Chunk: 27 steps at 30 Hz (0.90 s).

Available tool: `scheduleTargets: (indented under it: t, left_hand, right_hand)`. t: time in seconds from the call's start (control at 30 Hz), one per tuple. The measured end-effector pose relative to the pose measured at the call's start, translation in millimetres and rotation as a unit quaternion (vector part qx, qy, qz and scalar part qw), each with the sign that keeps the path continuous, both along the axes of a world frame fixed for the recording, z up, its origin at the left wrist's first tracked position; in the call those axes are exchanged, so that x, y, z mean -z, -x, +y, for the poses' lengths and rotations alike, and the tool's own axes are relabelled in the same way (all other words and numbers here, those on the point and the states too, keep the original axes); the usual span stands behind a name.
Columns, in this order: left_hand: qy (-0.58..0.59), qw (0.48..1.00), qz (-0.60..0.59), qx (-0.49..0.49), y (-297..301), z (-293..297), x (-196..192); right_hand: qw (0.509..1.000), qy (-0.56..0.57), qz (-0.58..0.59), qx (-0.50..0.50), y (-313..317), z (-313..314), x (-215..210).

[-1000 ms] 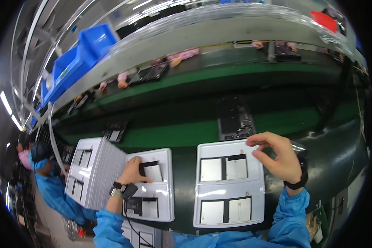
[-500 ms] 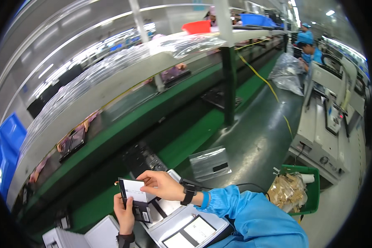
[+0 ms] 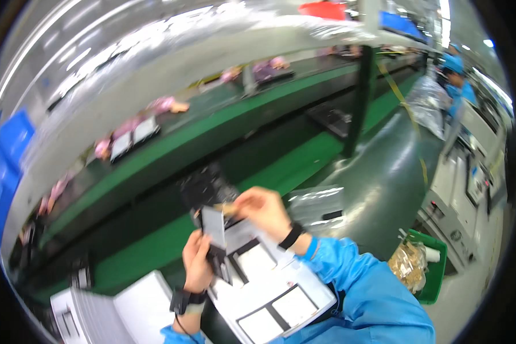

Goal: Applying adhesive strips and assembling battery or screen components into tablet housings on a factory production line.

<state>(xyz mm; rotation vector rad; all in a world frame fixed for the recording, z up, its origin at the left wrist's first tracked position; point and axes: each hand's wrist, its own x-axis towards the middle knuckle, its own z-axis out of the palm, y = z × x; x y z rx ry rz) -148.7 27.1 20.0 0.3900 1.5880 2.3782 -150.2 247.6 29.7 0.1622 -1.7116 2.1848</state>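
My left hand (image 3: 196, 265) grips a flat battery pack (image 3: 214, 225), black with pale label panels, tilted up on edge above a white tray (image 3: 322, 293). Beside its upper edge, my right hand (image 3: 265, 211) pinches a thin tan strip (image 3: 226, 208); motion blur hides whether the strip still touches the pack. Similar black-framed packs with white panels (image 3: 295, 304) lie in the tray under my hands. Just beyond the pack, a dark open laptop chassis (image 3: 207, 184) rests on the green line.
A clear plastic bag (image 3: 315, 203) lies on the dark bench to the right. A green bin (image 3: 440, 278) of tan scraps stands at lower right, below a grey machine (image 3: 454, 215). An opened white box (image 3: 146, 304) is at lower left. Other people's hands (image 3: 167, 105) work across the line.
My right hand has come away from the pack's face to its upper right, now with a tan strip in its fingers. The pack has turned more edge-on. The head view has shifted.
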Motion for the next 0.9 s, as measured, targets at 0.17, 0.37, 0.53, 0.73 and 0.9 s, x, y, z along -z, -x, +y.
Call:
scheduleTargets:
  t: [0.17, 0.37, 0.53, 0.73, 0.9]
  left_hand:
    - [-0.026, 0.997, 0.019, -0.075, 10.2, -5.1, -3.8]
    - [0.018, 0.991, 0.029, -0.127, 6.3, -15.1, 1.5]
    - [0.1, 0.972, 0.104, -0.183, 1.4, -1.3, 12.3]
    - [0.196, 0.959, 0.14, -0.15, -15.4, 0.1, -22.1]
    - [0.182, 0.973, 0.127, -0.062, -19.6, 2.5, -9.6]
  right_hand:
    - [0.996, -0.079, -0.039, 0.014, -8.8, -6.9, -20.3]
    - [0.995, -0.019, -0.084, -0.059, -38.6, -56.2, -39.1]
    - [0.996, -0.044, -0.067, -0.038, -46.5, -49.9, -36.2]
    - [0.995, -0.06, -0.072, -0.039, -48.8, -41.2, -34.2]
    - [0.995, -0.055, -0.055, -0.064, -54.1, -54.9, -44.1]
